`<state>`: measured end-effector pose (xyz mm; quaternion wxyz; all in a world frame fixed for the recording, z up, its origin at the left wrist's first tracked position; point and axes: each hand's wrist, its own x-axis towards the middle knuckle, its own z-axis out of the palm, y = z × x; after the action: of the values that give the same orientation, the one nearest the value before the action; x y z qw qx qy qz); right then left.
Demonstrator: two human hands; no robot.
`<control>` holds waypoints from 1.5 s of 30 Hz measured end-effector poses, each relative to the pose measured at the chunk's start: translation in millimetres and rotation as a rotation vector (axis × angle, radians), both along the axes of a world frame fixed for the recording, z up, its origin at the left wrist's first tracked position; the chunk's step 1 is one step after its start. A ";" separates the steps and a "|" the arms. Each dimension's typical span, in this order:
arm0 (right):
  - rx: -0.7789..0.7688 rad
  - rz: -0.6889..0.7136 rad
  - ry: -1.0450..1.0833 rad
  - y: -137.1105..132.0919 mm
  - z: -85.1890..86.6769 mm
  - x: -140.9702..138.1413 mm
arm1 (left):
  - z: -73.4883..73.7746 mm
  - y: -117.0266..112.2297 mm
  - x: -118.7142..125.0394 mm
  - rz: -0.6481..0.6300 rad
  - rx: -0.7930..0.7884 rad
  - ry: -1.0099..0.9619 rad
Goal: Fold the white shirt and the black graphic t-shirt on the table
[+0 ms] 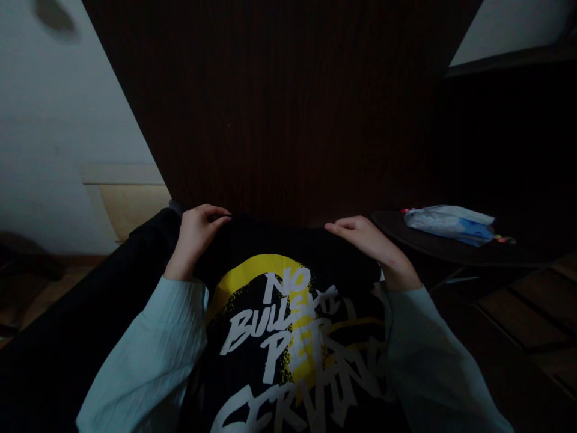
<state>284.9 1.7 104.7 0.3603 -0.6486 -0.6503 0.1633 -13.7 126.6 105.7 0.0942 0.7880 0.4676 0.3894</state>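
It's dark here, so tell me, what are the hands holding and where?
Both hands, left hand and right hand, hold the black printed shirt by its far top edge, one at each corner.

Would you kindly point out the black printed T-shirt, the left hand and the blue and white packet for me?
black printed T-shirt (pixel 288 325), head view, on the white lettering of its print.
left hand (pixel 196 231), head view, on the back of the hand.
blue and white packet (pixel 451 224), head view, on its middle.

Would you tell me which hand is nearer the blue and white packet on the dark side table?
Right. The right hand grips the black shirt just beside the packet; the left hand is across the shirt.
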 end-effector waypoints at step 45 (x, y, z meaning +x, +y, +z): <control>0.339 -0.115 0.538 1.0 3.8 -3.5 | -1.5 -1.1 3.5 -0.316 -0.067 0.110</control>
<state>281.4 2.6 108.5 0.6308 -0.5488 -0.5117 0.1977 -10.1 125.5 104.2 0.1549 0.8682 0.3550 0.3103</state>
